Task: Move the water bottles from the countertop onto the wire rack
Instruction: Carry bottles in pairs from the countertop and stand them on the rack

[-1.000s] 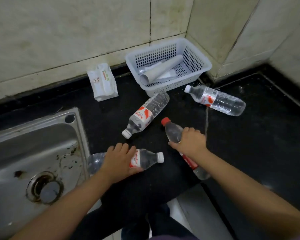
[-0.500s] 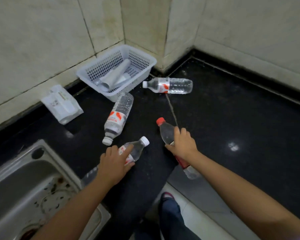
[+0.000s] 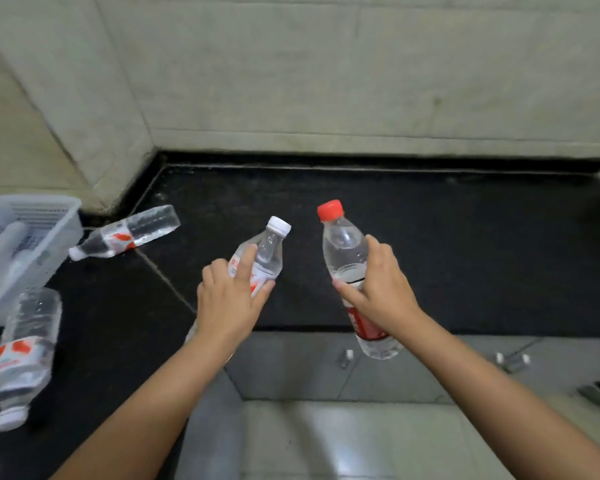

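Two clear bottles held aloft; two lie on countertop.

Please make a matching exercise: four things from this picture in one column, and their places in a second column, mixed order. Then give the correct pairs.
Things:
1. red-cap bottle
2. white-cap bottle
3. basket
4. roll

Places:
A. in the left hand
B. inside the basket
C. on the counter, far left
D. in the right hand

Pairs: 1-D, 2-A, 3-C, 4-B
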Tool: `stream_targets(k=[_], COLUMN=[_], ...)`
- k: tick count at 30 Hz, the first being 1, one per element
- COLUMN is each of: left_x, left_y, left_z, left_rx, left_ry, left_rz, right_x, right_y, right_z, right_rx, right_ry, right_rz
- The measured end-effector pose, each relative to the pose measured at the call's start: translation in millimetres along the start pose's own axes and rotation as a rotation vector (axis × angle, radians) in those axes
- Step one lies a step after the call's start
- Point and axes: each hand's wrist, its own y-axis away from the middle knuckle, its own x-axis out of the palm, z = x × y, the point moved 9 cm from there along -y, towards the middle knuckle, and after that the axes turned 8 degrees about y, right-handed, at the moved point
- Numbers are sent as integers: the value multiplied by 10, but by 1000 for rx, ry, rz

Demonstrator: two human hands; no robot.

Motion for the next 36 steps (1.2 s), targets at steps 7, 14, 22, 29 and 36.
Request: stream_targets(k=[7,14,22,29,36], left_x=[848,1608,1960,2285,2757], left_y=[-59,71,-318,-1182,-1765], left_z=[-2310,-4668,-6727,-8063,-9047], left_rx=[153,437,773,892,917], left_ry=[255,392,498,602,677], left_rz=[96,179,7,-73,-78], right_x=[-1448,-2733,-3887,-4816,-5430], right_y=[731,1568,1523,910,527], right_z=[-2056,-3821,-5159,-6064,-7016], right_rx=[240,458,554,594,629], right_ry=[9,86,248,292,280], right_rz=[-241,-479,-644,-792,-858])
